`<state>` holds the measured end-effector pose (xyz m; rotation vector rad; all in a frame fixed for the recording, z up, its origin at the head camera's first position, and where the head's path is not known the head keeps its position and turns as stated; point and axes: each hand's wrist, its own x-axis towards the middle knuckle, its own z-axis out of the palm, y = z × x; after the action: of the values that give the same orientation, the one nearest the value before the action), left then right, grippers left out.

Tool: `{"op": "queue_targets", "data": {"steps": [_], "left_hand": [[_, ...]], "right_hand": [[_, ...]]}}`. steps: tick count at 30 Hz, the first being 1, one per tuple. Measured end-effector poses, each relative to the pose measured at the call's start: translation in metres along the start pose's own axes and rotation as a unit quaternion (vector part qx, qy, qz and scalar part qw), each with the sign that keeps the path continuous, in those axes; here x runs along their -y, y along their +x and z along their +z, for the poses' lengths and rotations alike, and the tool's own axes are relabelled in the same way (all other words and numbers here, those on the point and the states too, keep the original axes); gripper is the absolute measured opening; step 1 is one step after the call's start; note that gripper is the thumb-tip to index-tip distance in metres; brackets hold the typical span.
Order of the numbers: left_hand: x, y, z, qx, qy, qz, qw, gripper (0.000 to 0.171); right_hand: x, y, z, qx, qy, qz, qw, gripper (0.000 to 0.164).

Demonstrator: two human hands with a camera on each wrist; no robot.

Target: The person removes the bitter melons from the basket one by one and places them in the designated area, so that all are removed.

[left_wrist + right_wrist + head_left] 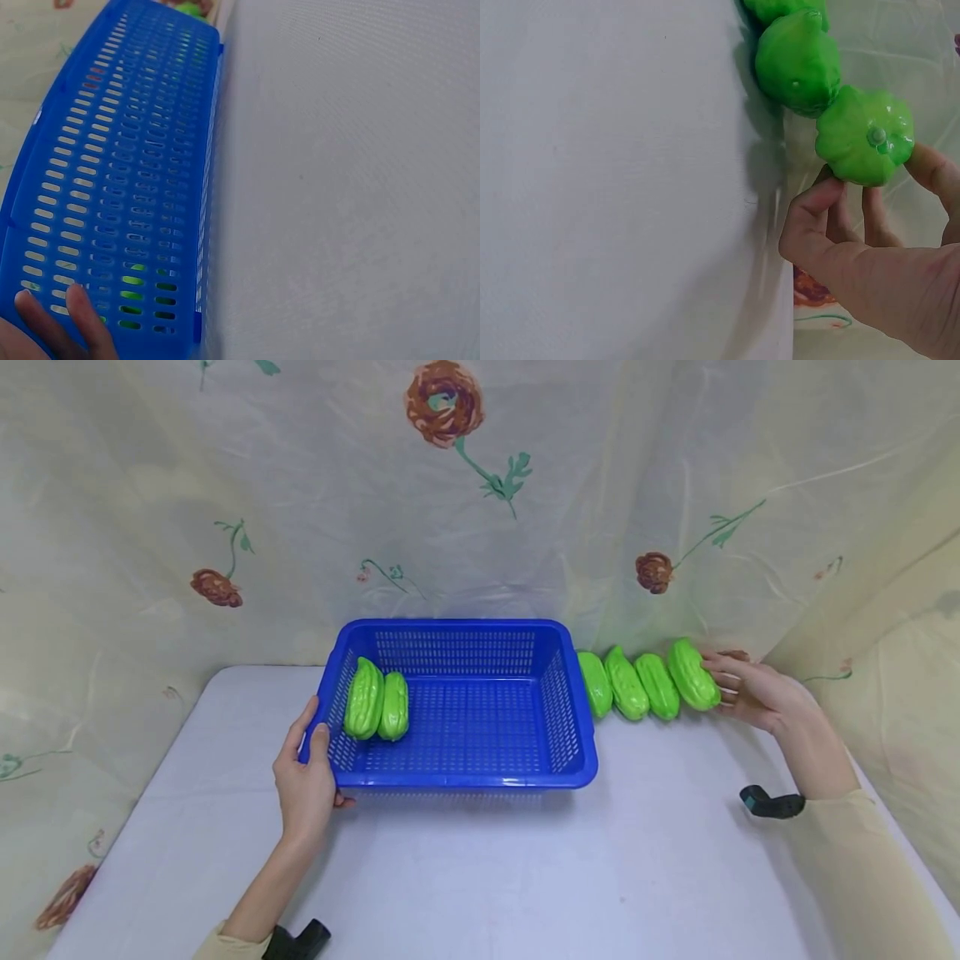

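A blue plastic basket with slotted walls stands on the table, and two bumpy green bitter melons lie side by side at its left end. My left hand grips the basket's left front corner, its thumb over the rim. In the left wrist view, fingers lie against the slotted outer wall. With its thumb and fingers on opposite sides, my right hand holds another bitter melon by its end. This one is the rightmost of a row, beside three more bitter melons.
The row of melons runs right from the basket's right wall, along the back of the white table. Behind it hangs a pale flowered curtain, which also closes off both sides. Dark wrist devices sit on both forearms.
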<state>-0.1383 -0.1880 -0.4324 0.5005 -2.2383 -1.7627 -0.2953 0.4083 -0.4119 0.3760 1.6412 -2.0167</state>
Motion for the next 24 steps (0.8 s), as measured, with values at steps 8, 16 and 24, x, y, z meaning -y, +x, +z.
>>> {"op": "queue_targets", "data": {"steps": [8, 16, 24], "left_hand": [[0.0, 0.0, -0.001, 0.001, 0.003, 0.002, 1.0, 0.048], [0.0, 0.0, -0.001, -0.001, 0.004, 0.002, 1.0, 0.048], [0.0, 0.001, 0.0, 0.001, 0.003, 0.003, 1.0, 0.048]], "right_hand": [[-0.005, 0.0, -0.006, -0.018, -0.034, -0.002, 0.999, 0.025], [-0.012, 0.004, -0.008, -0.026, -0.071, -0.023, 0.997, 0.029], [-0.016, 0.004, -0.006, -0.053, -0.108, -0.034, 0.992, 0.018]]}}
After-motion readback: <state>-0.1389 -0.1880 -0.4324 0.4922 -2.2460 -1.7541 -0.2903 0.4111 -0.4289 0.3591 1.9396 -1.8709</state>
